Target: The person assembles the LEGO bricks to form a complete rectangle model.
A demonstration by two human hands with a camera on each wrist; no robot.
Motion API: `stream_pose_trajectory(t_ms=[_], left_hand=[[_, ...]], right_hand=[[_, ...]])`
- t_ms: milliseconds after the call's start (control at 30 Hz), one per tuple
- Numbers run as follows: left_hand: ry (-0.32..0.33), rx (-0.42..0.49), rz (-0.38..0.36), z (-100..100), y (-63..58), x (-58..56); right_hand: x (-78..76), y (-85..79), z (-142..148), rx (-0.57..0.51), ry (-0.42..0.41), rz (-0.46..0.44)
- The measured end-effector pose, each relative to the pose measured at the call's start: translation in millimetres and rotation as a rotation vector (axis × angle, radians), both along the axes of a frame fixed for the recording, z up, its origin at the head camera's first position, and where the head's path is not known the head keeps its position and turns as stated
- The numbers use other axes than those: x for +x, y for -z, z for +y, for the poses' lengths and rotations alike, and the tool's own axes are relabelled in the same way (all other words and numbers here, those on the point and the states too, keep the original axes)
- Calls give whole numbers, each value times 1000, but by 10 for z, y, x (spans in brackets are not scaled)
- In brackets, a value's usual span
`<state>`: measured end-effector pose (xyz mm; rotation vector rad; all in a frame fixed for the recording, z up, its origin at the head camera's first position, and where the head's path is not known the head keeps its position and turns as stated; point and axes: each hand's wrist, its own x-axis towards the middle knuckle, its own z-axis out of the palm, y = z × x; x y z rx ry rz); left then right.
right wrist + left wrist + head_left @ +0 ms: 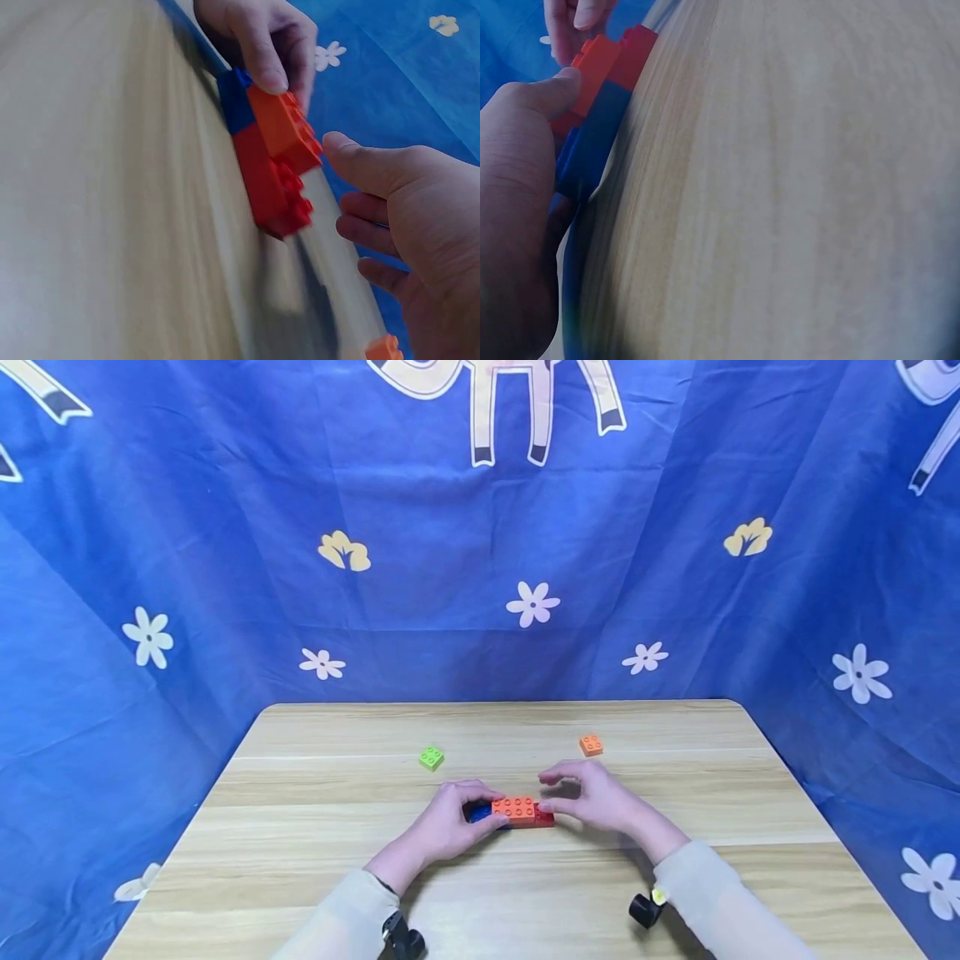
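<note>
An orange building brick (513,808) lies across a blue brick (237,105) and a red brick (259,172), bridging the two where they meet end to end on the table. My left hand (447,821) pinches the orange brick near its left end, with the thumb (559,90) along the near side. To the right, my right hand (597,795) hovers beside the red end of the bricks. Its fingers are loosely bent with nothing between them, and in the right wrist view the thumb (352,157) stands slightly apart from the orange brick.
On the wooden table (337,860), a small green brick (431,758) lies behind the left hand. A small orange brick (591,745) sits behind the right hand. A blue patterned cloth (450,543) hangs behind and beside the table.
</note>
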<state>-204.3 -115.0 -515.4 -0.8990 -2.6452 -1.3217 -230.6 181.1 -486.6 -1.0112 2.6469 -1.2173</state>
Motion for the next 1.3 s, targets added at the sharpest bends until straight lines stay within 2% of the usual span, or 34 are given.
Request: stream_pose_trajectory(t_ms=[200, 433, 633, 1100, 1300], left_hand=[[5, 0, 43, -8, 27, -23], [6, 6, -3, -22, 14, -28], [4, 5, -19, -12, 11, -22], [-11, -3, -34, -21, 32, -7], [-20, 3, -49, -22, 21, 3]], right_hand=[[-129, -43, 170, -18, 60, 46], [-299, -26, 373, -33, 174, 10], [-426, 28, 525, -16, 241, 50], [-647, 224, 666, 16, 317, 16], [-687, 282, 686, 38, 331, 7]])
